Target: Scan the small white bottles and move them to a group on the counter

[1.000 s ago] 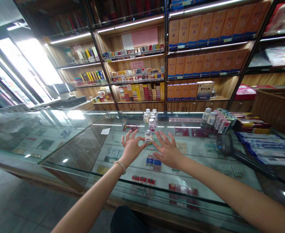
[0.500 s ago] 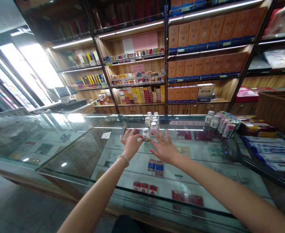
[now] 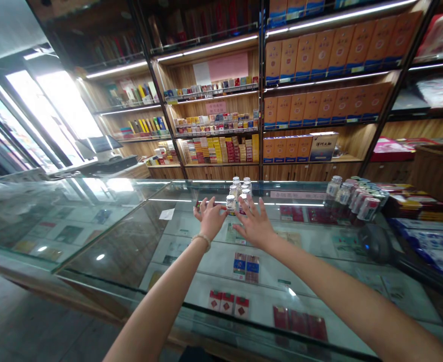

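Observation:
A small group of white-capped bottles (image 3: pixel 236 187) stands on the glass counter (image 3: pixel 191 226). The front left bottle (image 3: pixel 231 204) is upright beside the others. My left hand (image 3: pixel 210 219), with a bracelet at the wrist, has its fingers apart, and its fingertips are at the left side of that bottle. On the right, my right hand (image 3: pixel 256 224) is spread, its fingertips close to the front right bottle (image 3: pixel 243 202) and partly covering it. Neither hand is wrapped round a bottle.
More bottles and cans (image 3: pixel 357 196) stand at the right, beside stacked packs (image 3: pixel 413 201), blue-white packages (image 3: pixel 428 246) and a black scanner (image 3: pixel 374 244). A paper slip (image 3: pixel 167 214) lies at the left. Shelves of boxes (image 3: pixel 292 105) rise behind.
The front left bottle now stands nearer the rest of the group, and my left hand has moved forward with it. My right hand stays spread. The view has shifted slightly.

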